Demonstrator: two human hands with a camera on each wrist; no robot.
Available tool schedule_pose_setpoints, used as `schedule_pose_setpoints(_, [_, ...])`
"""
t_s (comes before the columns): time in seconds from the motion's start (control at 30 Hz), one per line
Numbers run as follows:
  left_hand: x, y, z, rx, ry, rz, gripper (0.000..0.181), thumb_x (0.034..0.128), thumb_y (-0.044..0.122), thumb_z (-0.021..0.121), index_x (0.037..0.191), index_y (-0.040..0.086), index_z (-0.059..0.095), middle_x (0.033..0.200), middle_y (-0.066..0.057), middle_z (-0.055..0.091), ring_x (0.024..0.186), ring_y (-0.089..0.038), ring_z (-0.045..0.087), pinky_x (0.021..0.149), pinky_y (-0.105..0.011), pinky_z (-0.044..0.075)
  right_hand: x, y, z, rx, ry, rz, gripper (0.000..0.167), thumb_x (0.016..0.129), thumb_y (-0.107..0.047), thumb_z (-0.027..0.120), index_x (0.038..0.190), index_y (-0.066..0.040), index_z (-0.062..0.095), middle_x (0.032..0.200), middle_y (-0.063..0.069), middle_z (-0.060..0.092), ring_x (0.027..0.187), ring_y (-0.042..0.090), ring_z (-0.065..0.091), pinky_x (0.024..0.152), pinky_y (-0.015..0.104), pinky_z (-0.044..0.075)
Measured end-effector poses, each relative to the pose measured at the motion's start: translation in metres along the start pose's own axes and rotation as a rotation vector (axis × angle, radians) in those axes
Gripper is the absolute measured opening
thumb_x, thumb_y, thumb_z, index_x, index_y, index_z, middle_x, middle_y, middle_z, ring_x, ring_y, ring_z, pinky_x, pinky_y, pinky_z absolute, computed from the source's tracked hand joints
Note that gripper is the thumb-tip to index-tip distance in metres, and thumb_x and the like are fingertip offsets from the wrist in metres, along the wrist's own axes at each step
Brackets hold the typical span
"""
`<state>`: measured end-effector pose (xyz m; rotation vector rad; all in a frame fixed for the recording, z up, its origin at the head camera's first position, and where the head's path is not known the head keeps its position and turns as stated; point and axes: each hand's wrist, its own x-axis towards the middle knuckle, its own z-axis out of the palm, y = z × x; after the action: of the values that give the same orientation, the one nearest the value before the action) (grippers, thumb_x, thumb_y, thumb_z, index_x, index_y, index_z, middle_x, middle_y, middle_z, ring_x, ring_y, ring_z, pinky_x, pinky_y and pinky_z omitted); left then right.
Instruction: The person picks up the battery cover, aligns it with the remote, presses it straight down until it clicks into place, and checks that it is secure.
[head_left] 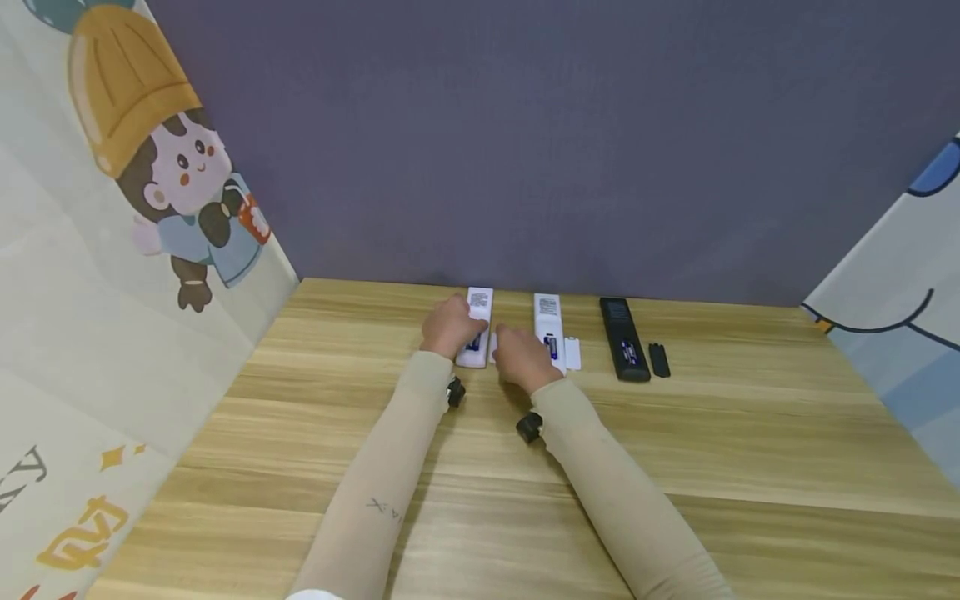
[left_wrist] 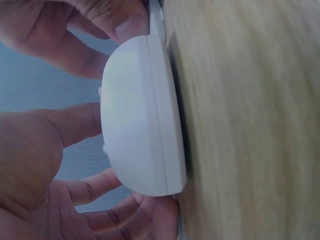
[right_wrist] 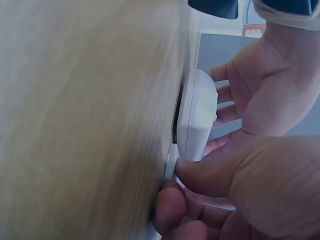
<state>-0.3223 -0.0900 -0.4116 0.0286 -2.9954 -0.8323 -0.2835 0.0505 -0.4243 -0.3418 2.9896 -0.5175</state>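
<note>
A white remote control (head_left: pixel 480 302) lies back side up at the left of the row, a blue battery showing in its bay. My left hand (head_left: pixel 447 327) holds it, thumb on top and fingers along its left side. Beside its right edge, my right hand (head_left: pixel 521 357) pinches a small white battery cover (right_wrist: pixel 171 161) between thumb and finger. In the head view that hand hides most of the cover. The left wrist view shows the white remote's rounded end (left_wrist: pixel 137 120) against the table, with both hands around it.
Right of my hands lie a second white remote (head_left: pixel 548 310) with a battery in its bay and its white cover (head_left: pixel 573 354) beside it. Farther right are a black remote (head_left: pixel 618 321) and its black cover (head_left: pixel 659 360). A dark panel (head_left: pixel 525 150) stands behind the wooden table (head_left: pixel 480 500).
</note>
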Motion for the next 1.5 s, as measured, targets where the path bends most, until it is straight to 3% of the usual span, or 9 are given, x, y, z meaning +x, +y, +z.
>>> schedule_pose_setpoints(0.2, [0.001,0.0,0.002,-0.001,0.011,-0.002,0.038,0.0871,0.035,0.076,0.106,0.005,0.062,0.099,-0.015,0.071,0.088,-0.031,0.067,0.076,-0.045,0.054,-0.001,-0.001,-0.002,-0.002,0.005,0.003,0.037,0.1,-0.016,0.062,0.133,-0.001,0.057,0.12,0.022,0.069,0.107,0.04,0.068,0.086,0.053,0.059])
schedule_pose_setpoints(0.5, [0.001,0.0,0.004,-0.052,0.019,0.003,0.039,0.0858,0.03,0.079,0.109,0.004,0.062,0.104,-0.017,0.07,0.095,-0.034,0.065,0.082,-0.045,0.052,-0.001,-0.002,-0.001,-0.008,0.031,0.017,0.04,0.099,-0.016,0.063,0.135,-0.002,0.055,0.123,0.022,0.069,0.11,0.041,0.068,0.088,0.054,0.058])
schedule_pose_setpoints(0.67, [0.02,0.012,0.012,-0.111,0.031,-0.04,0.045,0.0857,0.028,0.08,0.118,0.003,0.061,0.108,-0.016,0.07,0.097,-0.033,0.065,0.084,-0.044,0.053,0.02,0.016,-0.011,-0.03,0.02,-0.011,0.05,0.098,-0.017,0.065,0.145,-0.006,0.05,0.125,0.022,0.069,0.108,0.042,0.069,0.085,0.054,0.059])
schedule_pose_setpoints(0.9, [0.045,0.028,0.023,-0.185,0.04,-0.104,0.049,0.0858,0.027,0.08,0.122,0.002,0.06,0.106,-0.014,0.069,0.093,-0.03,0.064,0.081,-0.04,0.052,0.047,0.042,-0.027,-0.038,0.009,-0.075,0.052,0.096,-0.017,0.068,0.144,-0.007,0.048,0.121,0.023,0.069,0.102,0.043,0.07,0.081,0.053,0.059])
schedule_pose_setpoints(1.0, [0.055,0.033,0.027,-0.203,0.04,-0.124,0.047,0.0866,0.029,0.08,0.121,0.002,0.063,0.107,-0.014,0.069,0.094,-0.03,0.064,0.083,-0.041,0.052,0.058,0.054,-0.033,-0.029,0.004,-0.105,0.057,0.096,-0.018,0.069,0.146,-0.007,0.046,0.122,0.023,0.069,0.102,0.043,0.07,0.082,0.054,0.059])
schedule_pose_setpoints(1.2, [0.056,0.027,0.029,-0.271,0.002,-0.109,0.036,0.0896,0.029,0.077,0.112,0.001,0.07,0.102,-0.015,0.073,0.088,-0.027,0.067,0.078,-0.037,0.053,0.057,0.053,-0.034,-0.017,0.006,-0.101,0.06,0.095,-0.018,0.071,0.147,-0.007,0.044,0.123,0.023,0.069,0.101,0.044,0.07,0.082,0.053,0.059])
schedule_pose_setpoints(1.5, [0.054,0.03,0.03,-0.306,0.001,-0.159,0.028,0.0903,0.031,0.075,0.093,0.003,0.072,0.088,-0.011,0.073,0.073,-0.021,0.062,0.061,-0.029,0.045,0.057,0.054,-0.033,-0.017,0.021,-0.11,0.051,0.095,-0.017,0.07,0.139,-0.005,0.048,0.115,0.023,0.071,0.095,0.043,0.071,0.077,0.052,0.06])
